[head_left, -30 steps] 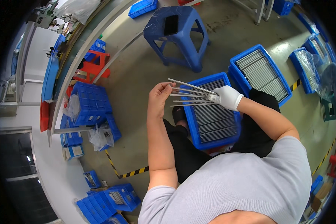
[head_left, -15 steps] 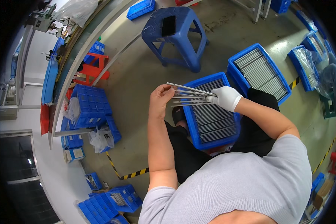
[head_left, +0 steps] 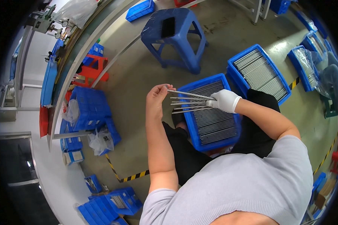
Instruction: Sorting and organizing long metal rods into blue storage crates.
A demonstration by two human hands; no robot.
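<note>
A fan of several thin grey metal rods (head_left: 191,102) sticks out leftward from my right hand (head_left: 224,101), which wears a white glove and is closed around their right ends. My bare left hand (head_left: 158,94) pinches the left end of the topmost rod between thumb and fingers. The other rods end free, a little apart from one another. Below the rods a blue crate (head_left: 194,138) stands between my knees, filled with rows of similar rods (head_left: 217,125). My right hand partly covers its upper part.
Another blue crate of rods (head_left: 257,71) stands to the right. Ahead is a blue stool (head_left: 184,41) with a black flat object (head_left: 168,27) on it. A workbench edge (head_left: 82,56) and stacked blue bins (head_left: 90,107) are at left. More crates (head_left: 306,67) line the far right.
My left hand has shifted slightly left and down. The rods' free ends have spread and dipped a little, while my right hand keeps its hold.
</note>
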